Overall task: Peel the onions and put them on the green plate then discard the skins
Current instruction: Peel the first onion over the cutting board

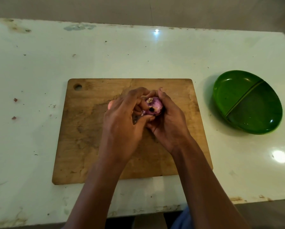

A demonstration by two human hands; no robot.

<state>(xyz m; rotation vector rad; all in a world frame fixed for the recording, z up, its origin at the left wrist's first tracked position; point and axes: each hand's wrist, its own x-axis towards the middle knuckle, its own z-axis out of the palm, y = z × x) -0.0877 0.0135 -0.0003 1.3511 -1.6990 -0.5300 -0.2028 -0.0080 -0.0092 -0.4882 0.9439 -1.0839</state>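
Small round purple-red onion point(152, 106): held above the middle of the worn rectangular wooden cutting board point(89, 129), root end tilted up toward me, with a dark spot on its near side. Most of what I can see of it still wears its purple outer skin. A pale flap shows at its lower left, against my fingers.

Right hand point(168, 123): cups the onion from the right and from beneath, fingers curled round it.

Left hand point(122, 123): closes on it from the left, thumb and fingertips against the skin. Both hands are grasping the one onion.

A pinkish patch shows just beyond my left knuckles; I cannot tell whether it is a fingertip or something else.

Oval green plastic plate with a raised divider point(247, 103): sits near the right edge of the white, scuffed table point(39, 63), well apart from the board. I see no onion in either compartment.

A couple of small reddish flakes point(14, 100) lie near the table's left edge, possibly skin.

Progress, my judgement: early. Peeling of this onion is in hand, not finished. Left to do: strip it, set it on the plate, deal with any other onions (none in view), then gather and discard the skins.
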